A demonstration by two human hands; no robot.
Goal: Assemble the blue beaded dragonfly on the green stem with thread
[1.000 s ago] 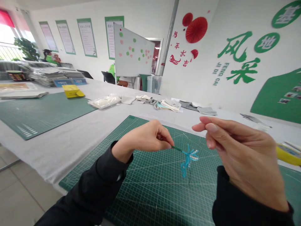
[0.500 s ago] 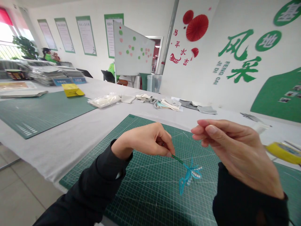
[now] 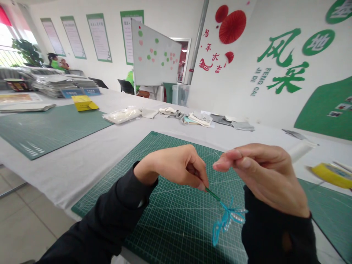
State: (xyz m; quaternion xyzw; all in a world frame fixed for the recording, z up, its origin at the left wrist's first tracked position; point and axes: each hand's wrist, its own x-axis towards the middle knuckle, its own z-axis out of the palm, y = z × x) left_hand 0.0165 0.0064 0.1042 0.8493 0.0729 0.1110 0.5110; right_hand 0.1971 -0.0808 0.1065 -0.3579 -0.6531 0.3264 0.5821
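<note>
My left hand pinches the thin green stem of a blue craft flower. The flower hangs head down, tilted to the right, its looped petals edged with small white beads or pearls. Close by on the right, my right hand is raised with thumb and fingers pressed together. Whatever may be between those fingertips is too small to make out. Below both hands lies a green gridded cutting mat; the flower appears to be held above it.
A yellow tool or case lies to the right. Along the far side are a plastic-wrapped pack and folded cloth pieces. Another cutting mat, a yellow card box and stacked papers are on the left. People sit in the background.
My right hand has moved left, nearer my left hand, its fingers tilting lower. My left hand and the flower have shifted slightly right and down.
</note>
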